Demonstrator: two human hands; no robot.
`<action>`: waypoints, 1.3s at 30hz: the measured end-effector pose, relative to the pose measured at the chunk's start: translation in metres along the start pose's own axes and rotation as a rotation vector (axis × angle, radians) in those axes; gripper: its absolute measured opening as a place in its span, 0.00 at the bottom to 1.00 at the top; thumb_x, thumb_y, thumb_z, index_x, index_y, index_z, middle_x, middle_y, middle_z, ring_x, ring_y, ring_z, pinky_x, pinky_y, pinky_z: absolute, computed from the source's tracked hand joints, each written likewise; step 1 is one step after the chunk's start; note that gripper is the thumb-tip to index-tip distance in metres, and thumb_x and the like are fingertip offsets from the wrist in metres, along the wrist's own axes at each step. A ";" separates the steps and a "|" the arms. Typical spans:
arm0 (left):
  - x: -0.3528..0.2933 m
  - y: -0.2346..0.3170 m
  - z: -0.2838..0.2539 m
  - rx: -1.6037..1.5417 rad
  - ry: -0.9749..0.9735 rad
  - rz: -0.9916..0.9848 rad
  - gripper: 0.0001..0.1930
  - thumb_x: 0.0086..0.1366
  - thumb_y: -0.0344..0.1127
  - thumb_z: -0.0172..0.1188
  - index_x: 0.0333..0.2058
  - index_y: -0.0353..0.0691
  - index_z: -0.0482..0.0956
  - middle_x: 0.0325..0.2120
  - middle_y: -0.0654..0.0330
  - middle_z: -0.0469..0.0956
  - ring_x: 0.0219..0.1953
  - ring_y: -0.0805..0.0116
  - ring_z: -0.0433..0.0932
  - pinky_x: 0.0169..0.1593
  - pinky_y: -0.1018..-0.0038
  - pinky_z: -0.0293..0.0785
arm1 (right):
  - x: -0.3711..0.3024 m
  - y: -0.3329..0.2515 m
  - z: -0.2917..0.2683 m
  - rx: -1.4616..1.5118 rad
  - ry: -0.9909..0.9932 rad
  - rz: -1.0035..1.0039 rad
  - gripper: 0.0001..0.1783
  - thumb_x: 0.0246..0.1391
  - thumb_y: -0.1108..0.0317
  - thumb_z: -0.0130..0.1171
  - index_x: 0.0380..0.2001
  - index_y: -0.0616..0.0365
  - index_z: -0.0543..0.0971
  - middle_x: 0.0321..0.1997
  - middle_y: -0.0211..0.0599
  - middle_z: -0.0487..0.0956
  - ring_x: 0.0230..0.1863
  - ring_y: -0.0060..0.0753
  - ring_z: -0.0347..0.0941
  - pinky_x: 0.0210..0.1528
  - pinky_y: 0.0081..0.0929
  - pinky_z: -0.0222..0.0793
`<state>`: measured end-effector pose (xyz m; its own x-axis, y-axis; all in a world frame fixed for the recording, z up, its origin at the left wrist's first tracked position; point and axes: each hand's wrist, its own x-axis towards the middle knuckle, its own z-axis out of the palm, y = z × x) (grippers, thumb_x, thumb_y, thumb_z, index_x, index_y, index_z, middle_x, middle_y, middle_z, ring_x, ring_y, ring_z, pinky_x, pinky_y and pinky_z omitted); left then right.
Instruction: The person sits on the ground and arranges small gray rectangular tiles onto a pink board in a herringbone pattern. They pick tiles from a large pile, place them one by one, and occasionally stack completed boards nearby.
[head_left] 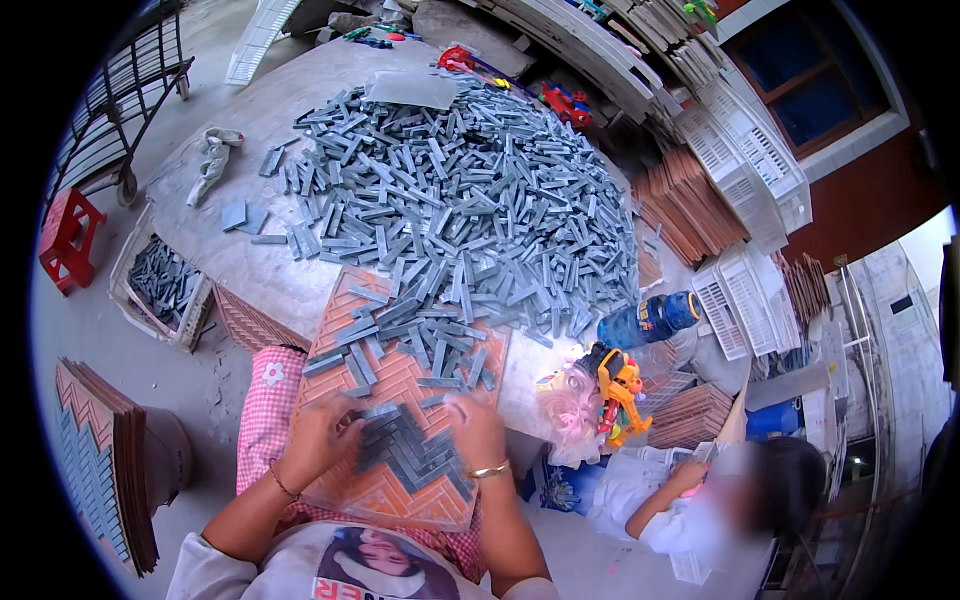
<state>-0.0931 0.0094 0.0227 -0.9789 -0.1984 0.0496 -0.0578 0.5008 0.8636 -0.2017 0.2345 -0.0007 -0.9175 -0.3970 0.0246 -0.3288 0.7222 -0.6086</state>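
Before me lies an orange-brown herringbone-grooved tray (330, 497), whose middle slots hold grey strip tiles (412, 458) in a zigzag. Loose grey strips (430, 338) cover its far end. My left hand (322, 440) is over the left of the tray, its fingers bent together near the laid strips; whatever they pinch is hidden. On the right, my right hand (478, 432) is closed, thumb and fingertips at the end of a short grey strip (434, 400). Beyond the tray rises a large heap of the same strips (450, 190) on a pale tabletop (265, 100).
A white crate of strips (185, 320) and stacked trays (110, 460) stand left. On the right are a blue bottle (650, 320), toys (620, 395), and a seated person (680, 500) close to the table. White crates (740, 290) and tray stacks (690, 205) line the far right.
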 end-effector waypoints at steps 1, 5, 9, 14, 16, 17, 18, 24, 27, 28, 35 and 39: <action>0.000 -0.001 -0.002 -0.007 0.007 0.000 0.09 0.51 0.28 0.62 0.33 0.37 0.77 0.25 0.55 0.74 0.24 0.61 0.75 0.30 0.69 0.71 | 0.005 0.002 -0.005 0.008 0.002 -0.054 0.09 0.48 0.71 0.58 0.35 0.53 0.80 0.32 0.40 0.77 0.37 0.46 0.74 0.39 0.37 0.70; -0.011 -0.004 -0.005 0.048 -0.014 0.061 0.10 0.49 0.27 0.63 0.33 0.38 0.77 0.25 0.56 0.73 0.23 0.62 0.74 0.29 0.70 0.70 | 0.014 0.011 -0.010 0.003 -0.043 -0.174 0.11 0.46 0.73 0.59 0.36 0.55 0.79 0.36 0.38 0.75 0.39 0.44 0.74 0.40 0.36 0.70; -0.027 -0.008 -0.002 0.045 -0.050 0.037 0.11 0.48 0.27 0.63 0.33 0.37 0.77 0.23 0.56 0.72 0.22 0.62 0.73 0.29 0.70 0.70 | 0.017 0.013 -0.006 -0.082 -0.069 -0.207 0.12 0.45 0.74 0.60 0.36 0.54 0.77 0.36 0.38 0.74 0.41 0.45 0.73 0.41 0.37 0.70; -0.035 -0.008 -0.006 0.100 -0.068 0.073 0.11 0.47 0.26 0.63 0.32 0.36 0.77 0.22 0.56 0.71 0.22 0.62 0.72 0.28 0.71 0.70 | 0.025 0.017 -0.008 -0.083 -0.079 -0.331 0.11 0.45 0.73 0.60 0.36 0.55 0.76 0.37 0.41 0.74 0.42 0.46 0.72 0.42 0.39 0.69; -0.036 -0.006 -0.009 0.117 -0.079 0.069 0.10 0.47 0.26 0.63 0.32 0.36 0.77 0.22 0.56 0.71 0.22 0.63 0.72 0.28 0.71 0.70 | 0.024 0.016 -0.012 -0.104 -0.099 -0.333 0.10 0.47 0.72 0.60 0.36 0.57 0.75 0.37 0.42 0.75 0.41 0.46 0.73 0.42 0.38 0.69; -0.037 -0.007 -0.009 0.095 -0.065 0.057 0.10 0.47 0.26 0.63 0.32 0.36 0.77 0.21 0.56 0.71 0.22 0.63 0.72 0.28 0.71 0.70 | 0.023 0.013 -0.016 -0.018 -0.152 -0.247 0.10 0.48 0.71 0.59 0.36 0.57 0.75 0.36 0.43 0.75 0.40 0.47 0.73 0.42 0.38 0.69; -0.038 -0.008 -0.009 0.073 -0.052 0.046 0.10 0.48 0.26 0.63 0.31 0.36 0.77 0.21 0.56 0.71 0.22 0.63 0.72 0.28 0.70 0.70 | 0.020 0.010 -0.022 0.068 -0.204 -0.160 0.09 0.49 0.71 0.58 0.36 0.58 0.75 0.36 0.44 0.76 0.40 0.47 0.73 0.42 0.37 0.68; -0.041 -0.010 -0.005 0.064 -0.074 -0.020 0.10 0.48 0.27 0.64 0.31 0.36 0.77 0.21 0.57 0.72 0.22 0.64 0.72 0.28 0.70 0.70 | 0.016 0.020 -0.042 0.305 -0.310 -0.003 0.09 0.53 0.69 0.54 0.36 0.60 0.77 0.33 0.46 0.78 0.37 0.48 0.74 0.40 0.36 0.69; -0.040 -0.009 -0.005 0.074 -0.092 -0.012 0.10 0.48 0.27 0.64 0.31 0.36 0.77 0.21 0.56 0.73 0.22 0.63 0.73 0.27 0.71 0.70 | 0.016 0.032 -0.046 0.191 -0.333 -0.092 0.10 0.51 0.72 0.54 0.37 0.59 0.78 0.34 0.45 0.78 0.37 0.46 0.74 0.42 0.34 0.69; -0.040 -0.009 -0.005 0.081 -0.095 -0.005 0.09 0.48 0.27 0.64 0.31 0.36 0.77 0.21 0.56 0.73 0.22 0.63 0.73 0.27 0.71 0.70 | 0.016 0.032 -0.047 0.137 -0.344 -0.129 0.10 0.50 0.73 0.54 0.37 0.58 0.79 0.34 0.44 0.78 0.38 0.44 0.74 0.43 0.33 0.69; -0.042 -0.009 -0.003 0.049 -0.069 -0.013 0.10 0.47 0.27 0.64 0.30 0.36 0.77 0.22 0.56 0.74 0.22 0.64 0.73 0.27 0.71 0.70 | 0.019 0.027 -0.039 0.049 -0.338 -0.189 0.05 0.50 0.70 0.55 0.31 0.57 0.77 0.35 0.41 0.74 0.39 0.47 0.71 0.41 0.38 0.68; -0.042 -0.009 0.000 0.071 -0.086 -0.002 0.10 0.47 0.27 0.64 0.31 0.36 0.77 0.21 0.56 0.73 0.22 0.63 0.73 0.27 0.71 0.69 | 0.016 0.027 -0.024 0.050 -0.267 -0.262 0.04 0.49 0.70 0.55 0.30 0.58 0.75 0.33 0.41 0.74 0.38 0.47 0.71 0.40 0.39 0.67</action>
<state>-0.0516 0.0133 0.0132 -0.9918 -0.1275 0.0019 -0.0704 0.5599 0.8256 -0.2304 0.2612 0.0023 -0.7106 -0.7034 -0.0192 -0.5273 0.5503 -0.6474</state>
